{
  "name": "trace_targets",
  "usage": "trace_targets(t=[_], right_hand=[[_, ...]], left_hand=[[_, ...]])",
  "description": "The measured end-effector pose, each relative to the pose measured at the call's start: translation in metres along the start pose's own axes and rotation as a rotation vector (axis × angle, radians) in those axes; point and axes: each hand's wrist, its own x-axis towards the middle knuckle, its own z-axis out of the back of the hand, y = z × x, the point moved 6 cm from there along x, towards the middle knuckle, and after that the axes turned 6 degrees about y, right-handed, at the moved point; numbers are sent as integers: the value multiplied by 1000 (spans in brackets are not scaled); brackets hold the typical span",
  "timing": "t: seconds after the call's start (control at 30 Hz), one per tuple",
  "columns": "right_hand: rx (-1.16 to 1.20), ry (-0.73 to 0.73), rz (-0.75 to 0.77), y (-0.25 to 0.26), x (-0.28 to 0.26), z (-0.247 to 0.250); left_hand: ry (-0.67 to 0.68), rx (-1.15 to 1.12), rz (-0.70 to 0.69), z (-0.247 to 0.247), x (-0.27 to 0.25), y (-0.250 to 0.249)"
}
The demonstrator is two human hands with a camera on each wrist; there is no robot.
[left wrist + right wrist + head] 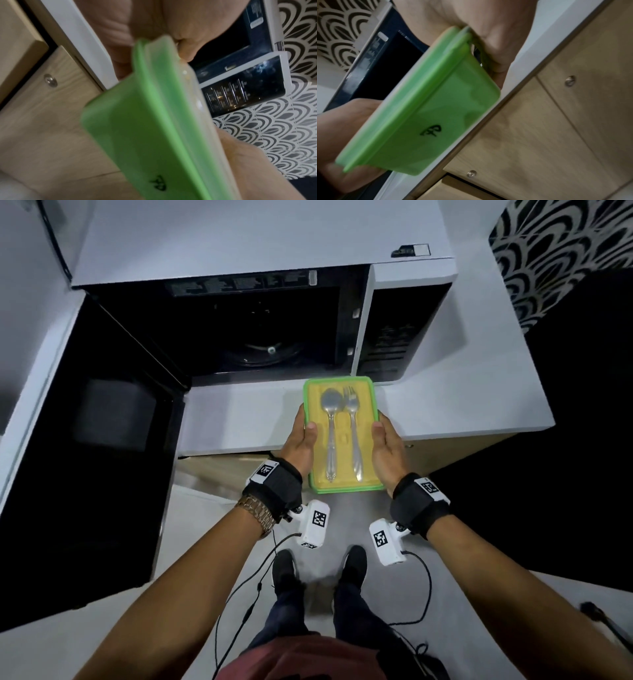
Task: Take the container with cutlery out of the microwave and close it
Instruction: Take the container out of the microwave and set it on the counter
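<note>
A green container (342, 436) with a clear lid holds a spoon (331, 426) and a fork (353, 429). I hold it in the air over the counter's front edge, in front of the open microwave (260, 326). My left hand (300, 440) grips its left side, thumb on the lid. My right hand (387, 446) grips the right side the same way. The left wrist view shows the green container (154, 128) from below; in the right wrist view the container (423, 108) shows its marked underside. The microwave door (89, 440) stands swung wide to the left. The cavity holds only the turntable.
The white counter (239, 419) runs in front of the microwave, with wooden drawers (556, 121) below it. Black and white patterned tiles (548, 251) cover the wall at the right. Cables hang from my wrist cameras toward the floor.
</note>
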Motion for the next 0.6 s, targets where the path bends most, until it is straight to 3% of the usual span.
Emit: trace_targets(t=[0.37, 0.6], right_hand=[[40, -130, -54, -36, -10, 95], [41, -199, -55, -36, 2, 151]], left_hand=[[167, -31, 53, -94, 28, -12], [240, 99, 17, -138, 64, -20]])
